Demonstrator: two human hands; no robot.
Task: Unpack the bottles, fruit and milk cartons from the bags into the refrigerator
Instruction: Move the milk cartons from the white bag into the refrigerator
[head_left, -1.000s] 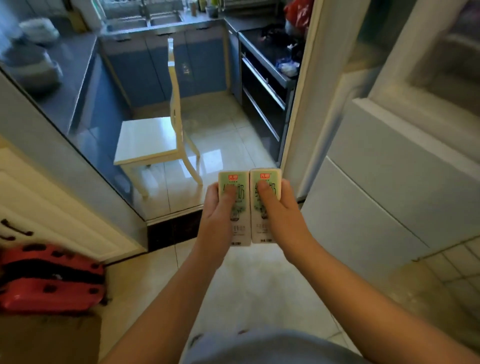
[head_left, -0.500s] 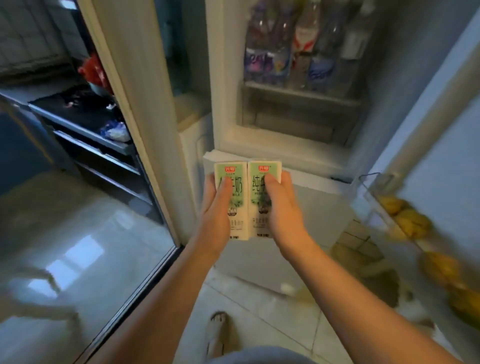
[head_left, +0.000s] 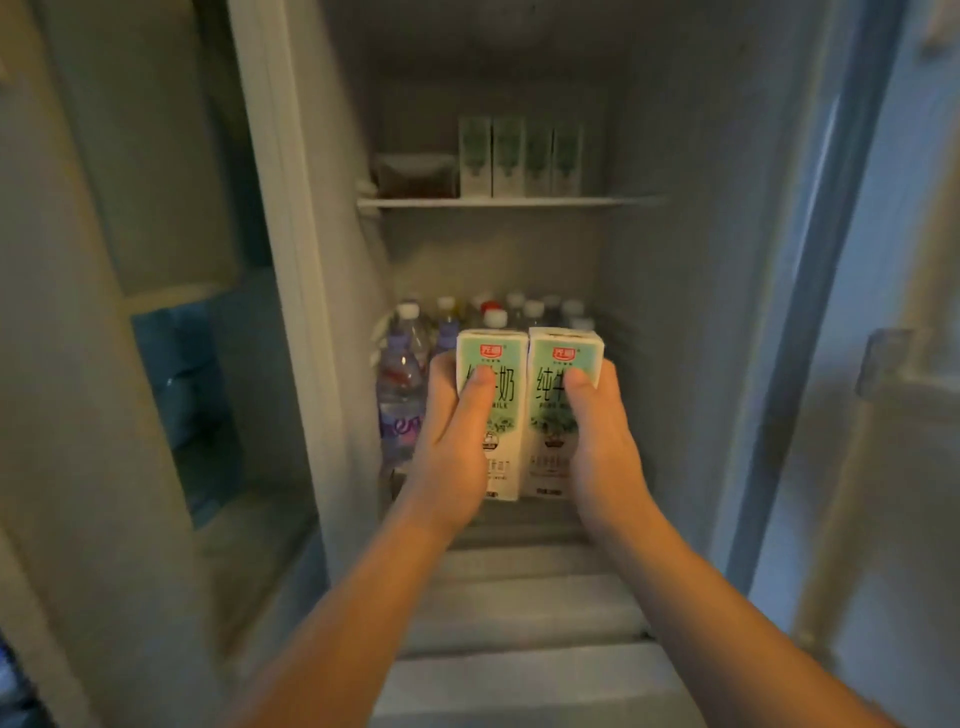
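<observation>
Milk cartons, two upright and touching, sit gripped in the left hand and right hand, thumbs pressed flat on their fronts, just before the bottles in the refrigerator, four more cartons standing on the upper shelf behind.

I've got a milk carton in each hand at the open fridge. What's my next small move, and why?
Probably raise the two held cartons to the upper shelf: a row of four cartons already stands there with bare shelf to its right, while bottles fill the level below.
</observation>
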